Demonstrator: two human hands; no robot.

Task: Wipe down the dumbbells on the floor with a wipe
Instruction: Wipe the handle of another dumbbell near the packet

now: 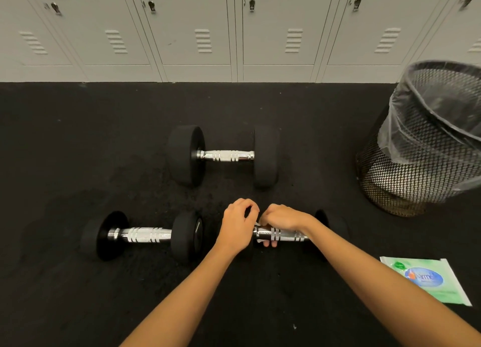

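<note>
Three black dumbbells with chrome handles lie on the black floor. One dumbbell (223, 156) is at the centre back, one dumbbell (141, 234) at the near left, and a third dumbbell (286, 234) at the near right under my hands. My right hand (279, 219) wraps around the left part of that third chrome handle, fingertips showing underneath, with a small bit of white wipe (259, 223) peeking out at its left edge. My left hand (238, 224) rests curled over the third dumbbell's left weight, which it hides.
A green and white wipes packet (426, 280) lies flat on the floor at the near right. A black mesh waste bin (416, 143) with a clear liner stands at the right. Grey lockers (197, 31) line the back wall.
</note>
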